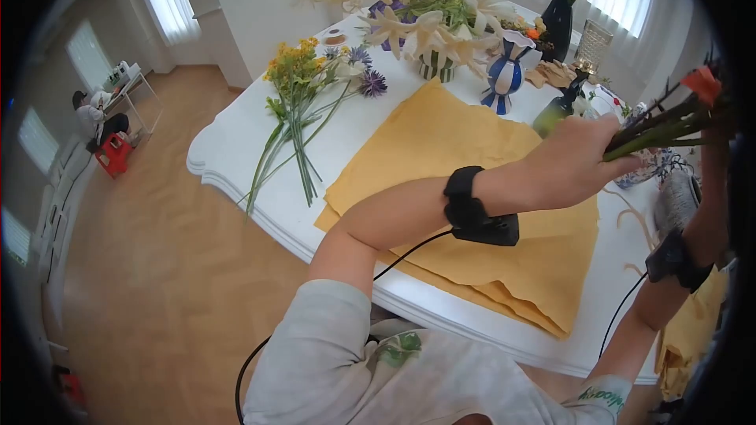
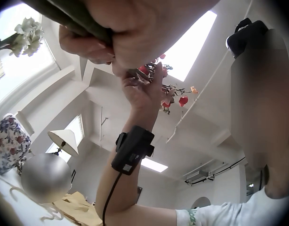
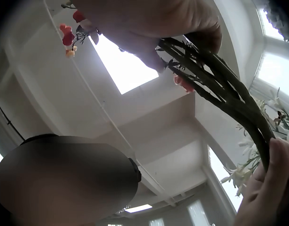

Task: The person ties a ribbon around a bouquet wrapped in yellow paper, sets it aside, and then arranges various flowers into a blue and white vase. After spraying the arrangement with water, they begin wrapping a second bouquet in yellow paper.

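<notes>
My left hand [image 1: 563, 161] grips a bundle of thick green flower stems [image 1: 661, 135] near its lower end, raised over the right side of the table. A red-orange flower [image 1: 701, 85] shows at the bundle's upper end. My right hand [image 2: 140, 94] holds the same bundle higher up, close to the red and peach blossoms [image 2: 183, 101]. In the right wrist view, the stems [image 3: 229, 101] run from the right hand [image 3: 156, 19] down to the left fingers [image 3: 272, 157]. The head view shows little of the right hand, which is at the dark edge.
Yellow wrapping sheets [image 1: 441, 157] lie stacked on the white table [image 1: 236, 138]. Loose yellow and purple flowers [image 1: 303, 83] lie to their left. Behind stand a blue-striped vase [image 1: 505, 75], white lilies [image 1: 394, 27] and a dark vase [image 1: 556, 27]. A person [image 1: 93, 118] sits far left.
</notes>
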The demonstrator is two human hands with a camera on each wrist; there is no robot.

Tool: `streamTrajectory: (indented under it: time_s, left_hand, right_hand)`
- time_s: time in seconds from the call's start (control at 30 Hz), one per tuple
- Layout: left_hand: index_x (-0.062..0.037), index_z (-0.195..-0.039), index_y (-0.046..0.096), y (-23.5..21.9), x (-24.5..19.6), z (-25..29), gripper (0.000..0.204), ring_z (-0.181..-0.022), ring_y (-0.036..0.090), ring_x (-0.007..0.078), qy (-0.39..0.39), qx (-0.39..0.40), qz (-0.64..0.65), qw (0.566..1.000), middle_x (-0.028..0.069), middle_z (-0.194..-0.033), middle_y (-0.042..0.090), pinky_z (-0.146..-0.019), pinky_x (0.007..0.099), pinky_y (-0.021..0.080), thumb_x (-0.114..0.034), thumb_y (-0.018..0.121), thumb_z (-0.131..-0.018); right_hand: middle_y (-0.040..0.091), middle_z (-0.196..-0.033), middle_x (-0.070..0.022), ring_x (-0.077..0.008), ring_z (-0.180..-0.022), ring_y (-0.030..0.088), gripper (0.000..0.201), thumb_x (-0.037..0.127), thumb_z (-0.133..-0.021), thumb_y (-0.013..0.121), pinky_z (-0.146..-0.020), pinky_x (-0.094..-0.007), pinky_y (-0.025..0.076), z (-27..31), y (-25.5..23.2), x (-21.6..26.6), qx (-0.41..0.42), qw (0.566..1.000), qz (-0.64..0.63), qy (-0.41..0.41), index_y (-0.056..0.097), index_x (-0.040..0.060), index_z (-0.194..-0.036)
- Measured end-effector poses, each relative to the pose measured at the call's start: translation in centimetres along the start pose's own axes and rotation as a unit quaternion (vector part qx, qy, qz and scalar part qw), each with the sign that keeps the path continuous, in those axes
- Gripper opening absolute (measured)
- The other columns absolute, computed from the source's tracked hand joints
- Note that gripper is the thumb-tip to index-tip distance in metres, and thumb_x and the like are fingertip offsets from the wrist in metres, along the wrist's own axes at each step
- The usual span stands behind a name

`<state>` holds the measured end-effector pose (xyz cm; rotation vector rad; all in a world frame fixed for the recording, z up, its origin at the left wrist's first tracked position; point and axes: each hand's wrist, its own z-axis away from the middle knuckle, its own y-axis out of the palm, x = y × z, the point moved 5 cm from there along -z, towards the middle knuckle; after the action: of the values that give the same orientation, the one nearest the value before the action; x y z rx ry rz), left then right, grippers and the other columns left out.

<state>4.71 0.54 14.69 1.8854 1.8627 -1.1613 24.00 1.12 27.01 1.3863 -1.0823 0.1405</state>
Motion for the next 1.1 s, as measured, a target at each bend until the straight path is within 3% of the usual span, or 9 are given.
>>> streamTrajectory:
  time_s: [0.03,0.07,0.13,0.17,0.33,0.5,0.63,0.93,1.1]
  left_hand:
    - [0.0005,-0.082,0.055,-0.8,-0.7,0.8,0.033,-0.058,0.055,0.0252,-0.002,0.002,-0.005,1.0,0.0144,-0.064,0.055,-0.055,0.0333,0.041,-0.032,0.062,-0.079]
    - [-0.0001,-0.083,0.055,-1.8,-1.1,1.7,0.031,-0.057,0.052,0.0193,-0.018,-0.014,-0.002,1.0,0.0099,-0.063,0.053,-0.053,0.0307,0.04,-0.03,0.062,-0.08]
    - [0.0003,-0.086,0.055,-4.2,-2.5,3.4,0.03,-0.056,0.049,0.0175,-0.045,-0.042,0.021,0.998,0.0094,-0.062,0.051,-0.053,0.0306,0.039,-0.029,0.06,-0.081]
    - [0.0013,-0.088,0.054,-5.6,-3.3,4.4,0.031,-0.057,0.049,0.0215,-0.056,-0.056,0.042,0.996,0.0136,-0.063,0.051,-0.055,0.0332,0.039,-0.028,0.059,-0.081]
    - [-0.0094,-0.079,0.044,-12.4,-5.8,10.0,0.022,-0.041,0.024,0.0007,-0.092,-0.215,0.128,0.964,-0.0067,-0.054,0.033,-0.035,0.0174,0.019,-0.027,0.049,-0.09]
    - [-0.0095,-0.069,0.037,-19.9,-5.1,17.7,0.032,-0.038,0.026,0.0024,-0.103,-0.381,0.085,0.915,-0.0043,-0.051,0.031,-0.033,0.0184,0.022,-0.03,0.043,-0.092]
    - [-0.0135,-0.069,0.036,-24.3,-2.4,23.4,0.03,-0.039,0.023,0.002,-0.174,-0.461,0.029,0.87,-0.0055,-0.053,0.028,-0.033,0.018,0.018,-0.032,0.042,-0.092]
    - [-0.0093,-0.071,0.039,-28.8,7.2,29.9,0.032,-0.038,0.028,0.004,-0.347,-0.545,-0.046,0.762,-0.0037,-0.053,0.032,-0.032,0.0206,0.022,-0.034,0.05,-0.088]
    - [-0.003,-0.075,0.045,-30.4,13.7,32.0,0.033,-0.039,0.034,0.008,-0.399,-0.513,-0.078,0.756,-0.0008,-0.054,0.038,-0.033,0.0237,0.026,-0.033,0.05,-0.087]
  right_hand:
    - [0.058,-0.089,-0.0141,-0.0207,-0.08,0.057,0.027,0.024,-0.086,0.05,-0.072,-0.0302,0.048,2.0,1.7,-0.7,0.177,0.981,0.069,-0.05,0.054,-0.0012,-0.094]
    - [0.057,-0.095,-0.0167,-0.0219,-0.085,0.056,0.037,0.031,-0.087,0.047,-0.076,-0.0305,0.047,4.8,3.8,-1.3,0.467,0.857,0.152,-0.155,0.053,-0.0044,-0.097]
    - [0.054,-0.106,-0.0219,-0.0245,-0.096,0.054,0.058,0.044,-0.089,0.04,-0.084,-0.0311,0.046,9.0,5.7,-2.5,0.619,0.749,0.119,-0.202,0.05,-0.0106,-0.105]
    - [0.05,-0.112,-0.0207,-0.0235,-0.1,0.053,0.059,0.046,-0.088,0.041,-0.086,-0.0296,0.045,9.0,5.9,-3.0,0.613,0.751,0.149,-0.192,0.044,-0.0076,-0.112]
    - [0.041,-0.128,-0.0195,-0.0189,-0.099,0.054,0.082,0.058,-0.076,0.048,-0.085,-0.0266,0.04,13.9,4.7,-7.0,0.565,0.739,0.29,-0.225,0.03,-0.0017,-0.129]
    - [0.057,-0.103,-0.0106,-0.0181,-0.082,0.059,0.054,0.019,-0.064,0.073,-0.073,-0.0268,0.045,16.4,-1.0,-10.6,0.645,0.69,0.328,-0.014,0.052,-0.0003,-0.109]
    - [0.062,-0.087,-0.0105,-0.0184,-0.078,0.061,0.039,0.013,-0.064,0.075,-0.071,-0.0264,0.047,17.2,-4.9,-12.8,0.701,0.601,0.382,0.037,0.059,0.0003,-0.097]
    - [0.063,-0.085,-0.0097,-0.0178,-0.081,0.061,0.032,0.006,-0.067,0.069,-0.073,-0.0275,0.047,14.5,-10.9,-17.3,0.598,0.68,0.391,0.164,0.058,-0.0021,-0.097]
    - [0.063,-0.085,-0.0093,-0.0177,-0.082,0.061,0.031,0.005,-0.068,0.067,-0.074,-0.0276,0.047,13.6,-12.0,-18.1,0.576,0.703,0.37,0.193,0.058,-0.0018,-0.097]
